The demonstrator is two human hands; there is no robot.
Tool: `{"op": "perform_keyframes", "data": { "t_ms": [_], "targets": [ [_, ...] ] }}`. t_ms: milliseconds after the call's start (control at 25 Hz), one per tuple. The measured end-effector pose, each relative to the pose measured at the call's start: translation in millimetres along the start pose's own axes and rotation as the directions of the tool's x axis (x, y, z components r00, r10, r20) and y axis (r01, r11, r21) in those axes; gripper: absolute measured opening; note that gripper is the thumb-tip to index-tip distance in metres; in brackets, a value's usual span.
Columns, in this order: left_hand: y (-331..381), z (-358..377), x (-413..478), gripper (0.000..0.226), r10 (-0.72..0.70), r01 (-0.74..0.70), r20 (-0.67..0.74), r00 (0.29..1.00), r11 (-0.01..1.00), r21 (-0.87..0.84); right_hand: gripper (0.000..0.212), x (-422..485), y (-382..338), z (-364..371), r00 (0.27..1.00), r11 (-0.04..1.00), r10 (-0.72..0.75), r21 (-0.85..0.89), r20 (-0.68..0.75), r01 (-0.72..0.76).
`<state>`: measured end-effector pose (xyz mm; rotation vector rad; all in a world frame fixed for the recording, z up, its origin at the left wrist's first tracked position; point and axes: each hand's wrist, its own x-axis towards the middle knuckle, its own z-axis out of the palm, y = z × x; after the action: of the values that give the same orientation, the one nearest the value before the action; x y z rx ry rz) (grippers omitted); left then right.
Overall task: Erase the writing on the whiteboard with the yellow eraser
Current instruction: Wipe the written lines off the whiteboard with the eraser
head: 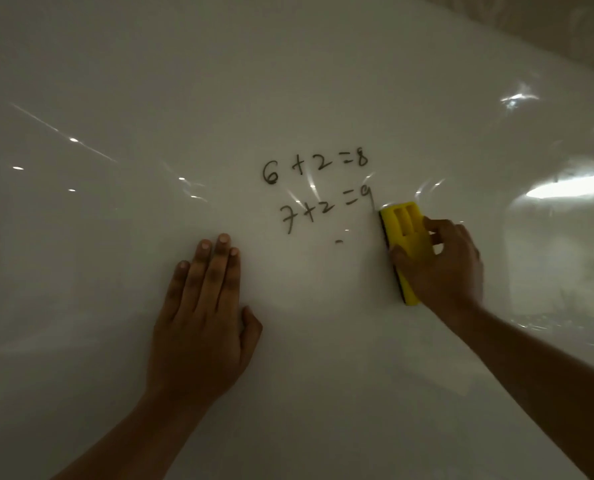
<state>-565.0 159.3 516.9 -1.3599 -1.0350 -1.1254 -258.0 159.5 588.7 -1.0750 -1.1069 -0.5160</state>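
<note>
Left hand [202, 327] flat, fingers spread on whiteboard [115, 237]; right hand [441, 265] grips yellow eraser [404, 233] just right of writing [320, 192], center frame.

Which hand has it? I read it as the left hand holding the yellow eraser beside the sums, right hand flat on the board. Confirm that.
Not quite. The head view shows the right hand holding the yellow eraser beside the sums; the left hand lies flat on the board.

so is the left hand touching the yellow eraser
Apart. The head view shows the left hand flat on the whiteboard, with bare board between it and the yellow eraser gripped by the right hand.
</note>
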Motion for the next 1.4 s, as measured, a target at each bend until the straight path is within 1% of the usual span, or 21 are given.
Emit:
{"op": "perform_keyframes", "data": {
  "t_ms": [40, 120, 200, 240, 280, 360, 400, 440, 520, 600, 640, 680, 760, 800, 840, 960, 1080, 1120, 1280, 1320, 1400],
  "targets": [
    [-1, 1, 0, 0.069, 0.002, -0.002, 0.004, 1.000, 1.000, -0.006, 0.061, -2, -5, 4, 0.999, 1.000, 0.020, 0.004, -0.028, -0.020],
    [-2, 2, 0, 0.069, 0.004, -0.004, 0.005, 1.000, 1.000, -0.014, 0.063, -23, -16, 13, 0.977, 0.978, -0.210, 0.015, 0.034, 0.210],
    [-2, 2, 0, 0.069, 0.005, -0.005, 0.002, 1.000, 1.000, -0.014, 0.067, -44, -12, 12, 0.821, 0.833, -0.534, -0.041, 0.202, 0.552],
    [-2, 2, 0, 0.069, 0.006, -0.006, 0.001, 1.000, 1.000, -0.019, 0.068, -40, -7, 6, 0.769, 0.782, -0.588, -0.064, 0.249, 0.619],
    [-1, 2, 0, 0.069, 0.004, -0.004, -0.001, 1.000, 1.000, -0.019, 0.068, -28, -3, 1, 0.799, 0.809, -0.546, -0.088, 0.252, 0.581],
    [0, 3, -1, 0.068, -0.002, 0.002, -0.001, 1.000, 1.000, -0.009, 0.065, -3, -5, -3, 0.964, 0.967, -0.233, -0.071, 0.128, 0.243],
    [0, 3, -1, 0.068, -0.003, 0.003, 0.000, 1.000, 1.000, -0.010, 0.064, 1, -9, 1, 0.991, 0.992, -0.115, -0.040, 0.073, 0.118],
    [0, 2, -1, 0.068, 0.000, 0.000, 0.000, 1.000, 1.000, -0.014, 0.063, -2, -17, 5, 0.992, 0.993, -0.116, -0.019, 0.043, 0.117],
    [-1, 2, 0, 0.067, 0.006, -0.006, -0.006, 1.000, 1.000, -0.014, 0.063, -23, -35, 13, 0.930, 0.936, -0.349, -0.001, 0.119, 0.351],
    [-2, 3, 0, 0.067, 0.013, -0.013, -0.014, 1.000, 1.000, -0.006, 0.064, -37, -38, 14, 0.763, 0.785, -0.576, -0.061, 0.294, 0.616],
    [-1, 3, -1, 0.067, 0.018, -0.018, -0.016, 1.000, 1.000, -0.004, 0.063, -26, -37, 8, 0.722, 0.741, -0.600, -0.100, 0.344, 0.664],
    [-1, 3, -1, 0.068, 0.021, -0.021, -0.017, 1.000, 1.000, -0.001, 0.061, -9, -34, 3, 0.763, 0.764, -0.552, -0.162, 0.337, 0.624],
    [-2, 3, -1, 0.070, 0.023, -0.023, -0.011, 1.000, 1.000, 0.005, 0.059, 36, -32, -6, 0.948, 0.938, -0.226, -0.214, 0.223, 0.273],
    [-2, 3, -1, 0.070, 0.022, -0.022, -0.013, 1.000, 1.000, 0.003, 0.060, 53, -33, -9, 0.983, 0.971, -0.069, -0.215, 0.171, 0.106],
    [-2, 3, 0, 0.070, 0.021, -0.021, -0.016, 1.000, 1.000, 0.001, 0.061, 59, -37, -7, 0.990, 0.976, -0.018, -0.210, 0.142, 0.048],
    [-2, 3, -1, 0.071, 0.019, -0.019, -0.015, 1.000, 1.000, 0.003, 0.058, 24, -74, 14, 0.958, 0.962, -0.234, -0.101, 0.168, 0.253],
    [0, 1, 2, 0.071, 0.021, -0.021, 0.000, 1.000, 1.000, 0.016, 0.056, -15, -94, 22, 0.791, 0.821, -0.520, -0.066, 0.322, 0.567],
    [0, 0, 1, 0.071, 0.014, -0.014, 0.008, 1.000, 1.000, 0.017, 0.057, -10, -96, 18, 0.779, 0.807, -0.517, -0.101, 0.354, 0.582],
    [-1, 1, 1, 0.071, 0.007, -0.007, 0.012, 1.000, 1.000, 0.010, 0.059, 22, -102, 13, 0.926, 0.939, -0.284, -0.121, 0.250, 0.321],
    [-1, 1, 0, 0.071, 0.004, -0.004, 0.007, 1.000, 1.000, 0.008, 0.059, 14, -110, 18, 0.913, 0.932, -0.329, -0.071, 0.241, 0.355],
    [-1, 2, 0, 0.071, 0.006, -0.006, -0.010, 1.000, 1.000, 0.002, 0.059, -10, -123, 30, 0.779, 0.827, -0.542, 0.033, 0.316, 0.562]
  ]
}}
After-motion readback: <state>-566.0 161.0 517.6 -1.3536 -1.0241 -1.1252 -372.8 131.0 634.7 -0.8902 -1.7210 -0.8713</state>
